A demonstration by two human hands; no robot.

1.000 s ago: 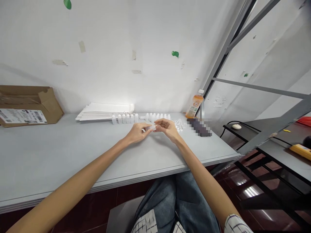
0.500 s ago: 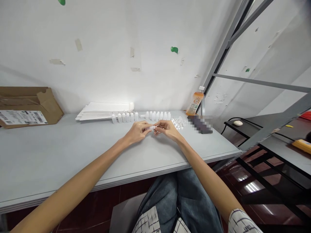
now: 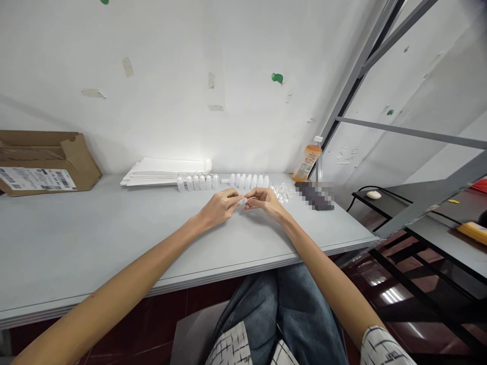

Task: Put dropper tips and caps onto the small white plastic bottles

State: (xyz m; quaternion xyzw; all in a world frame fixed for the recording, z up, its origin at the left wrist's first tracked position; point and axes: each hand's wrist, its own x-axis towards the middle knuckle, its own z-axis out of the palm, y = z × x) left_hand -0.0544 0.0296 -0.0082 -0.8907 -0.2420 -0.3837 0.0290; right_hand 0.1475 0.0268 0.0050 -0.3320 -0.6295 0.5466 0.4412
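My left hand (image 3: 219,207) and my right hand (image 3: 265,201) meet over the grey table (image 3: 95,238), fingertips pinched together on a small white bottle (image 3: 241,201) held between them. Just behind the hands stands a row of several small white bottles (image 3: 221,181). A heap of small clear caps (image 3: 281,191) lies right of my right hand.
A stack of flat white sheets (image 3: 165,171) lies against the wall behind the bottles. A cardboard box (image 3: 41,161) sits far left. An orange drink bottle (image 3: 307,161) and a dark blurred object (image 3: 315,195) stand at the right. Grey metal shelving (image 3: 418,203) rises beyond the table's right edge.
Both hands stay together on the small bottle, with only slight finger movement. The view has shifted a little.
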